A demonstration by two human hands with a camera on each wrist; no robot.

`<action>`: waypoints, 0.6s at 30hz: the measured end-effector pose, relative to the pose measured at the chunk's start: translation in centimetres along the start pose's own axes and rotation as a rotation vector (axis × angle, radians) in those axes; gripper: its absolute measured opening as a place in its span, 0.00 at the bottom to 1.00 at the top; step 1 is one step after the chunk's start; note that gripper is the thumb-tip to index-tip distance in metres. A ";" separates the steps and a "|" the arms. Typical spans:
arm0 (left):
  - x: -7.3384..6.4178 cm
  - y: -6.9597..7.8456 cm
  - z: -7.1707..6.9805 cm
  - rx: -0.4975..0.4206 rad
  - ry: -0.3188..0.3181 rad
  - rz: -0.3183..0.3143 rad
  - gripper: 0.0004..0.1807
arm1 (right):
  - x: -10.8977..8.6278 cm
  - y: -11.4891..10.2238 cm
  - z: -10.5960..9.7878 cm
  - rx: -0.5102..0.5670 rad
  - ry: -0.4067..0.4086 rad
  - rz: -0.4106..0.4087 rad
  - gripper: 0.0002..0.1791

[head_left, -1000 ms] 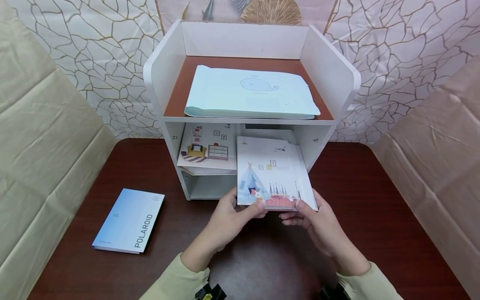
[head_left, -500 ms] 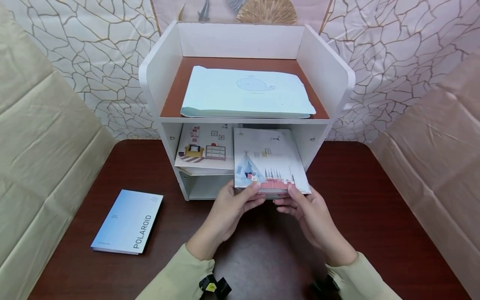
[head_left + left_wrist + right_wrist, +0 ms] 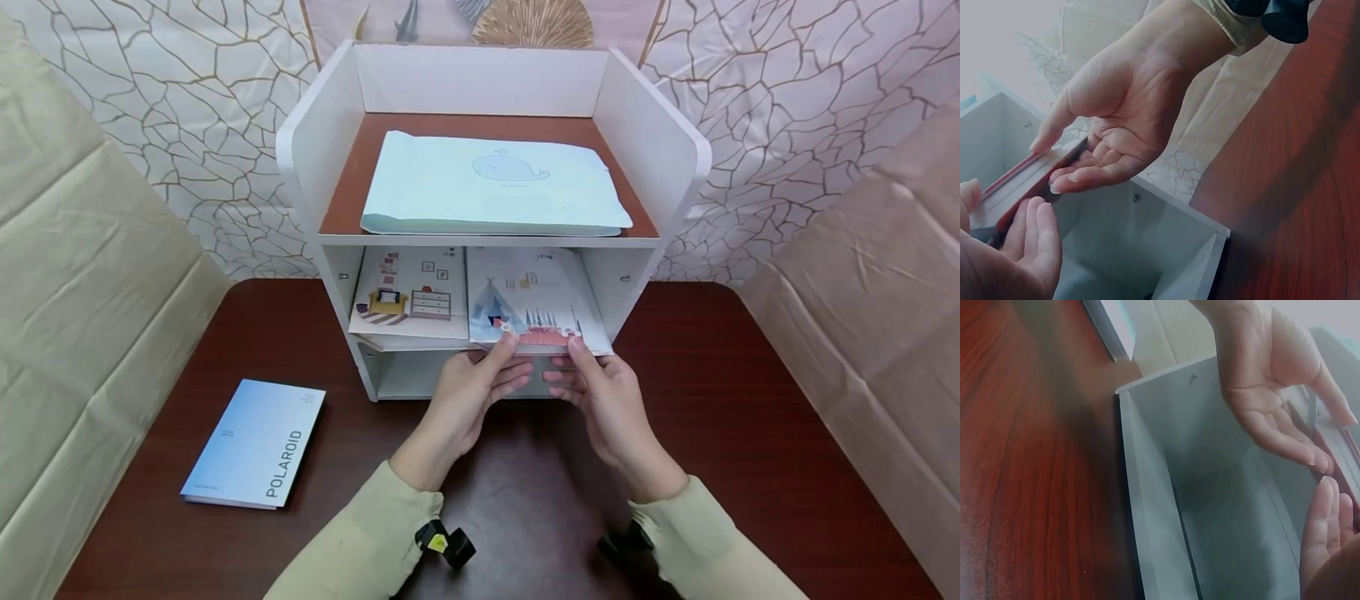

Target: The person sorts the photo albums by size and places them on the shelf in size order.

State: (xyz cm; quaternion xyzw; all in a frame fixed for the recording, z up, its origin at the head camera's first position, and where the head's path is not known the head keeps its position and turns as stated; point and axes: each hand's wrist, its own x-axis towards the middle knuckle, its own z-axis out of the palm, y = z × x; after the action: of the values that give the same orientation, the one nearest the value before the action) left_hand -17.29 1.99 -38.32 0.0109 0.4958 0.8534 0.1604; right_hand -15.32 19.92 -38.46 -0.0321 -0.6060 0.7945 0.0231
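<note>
A white book [image 3: 536, 296] with a blue tent picture lies in the right part of the middle compartment of a white shelf unit [image 3: 678, 158]. At its front left my left hand [image 3: 468, 396] grips the near edge, thumb on top. My right hand [image 3: 611, 412] pinches the same edge farther right. In both wrist views the fingers lie under the book, its page edge [image 3: 1035, 175] toward me. Touching its left side is another white book [image 3: 412, 292] with a chair and dresser picture.
A pale blue package [image 3: 495, 187] with a whale drawing lies on the unit's brown top shelf [image 3: 480, 125]. On the dark wooden table [image 3: 712, 417], a blue-white POLAROID book [image 3: 255, 442] lies at left. Beige fabric [image 3: 90, 292] hangs at both sides.
Both hands have moved forward, away from me, sliding the tent book deeper into the middle compartment until its front edge is nearly level with the neighbouring book. The POLAROID book has stayed put.
</note>
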 end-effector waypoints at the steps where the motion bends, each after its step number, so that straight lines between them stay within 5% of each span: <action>1: 0.1 0.0 0.0 0.010 0.007 -0.001 0.34 | 0.1 0.0 0.0 -0.003 0.009 0.004 0.23; 18: 0.9 -0.4 0.1 0.097 0.056 0.008 0.34 | 0.7 0.1 0.1 0.013 0.054 0.037 0.21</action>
State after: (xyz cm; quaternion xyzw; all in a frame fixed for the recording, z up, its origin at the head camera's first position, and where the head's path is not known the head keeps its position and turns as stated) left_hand -17.98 2.48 -38.74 -0.0033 0.5408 0.8290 0.1426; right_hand -15.98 19.87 -38.51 -0.0645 -0.5992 0.7976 0.0246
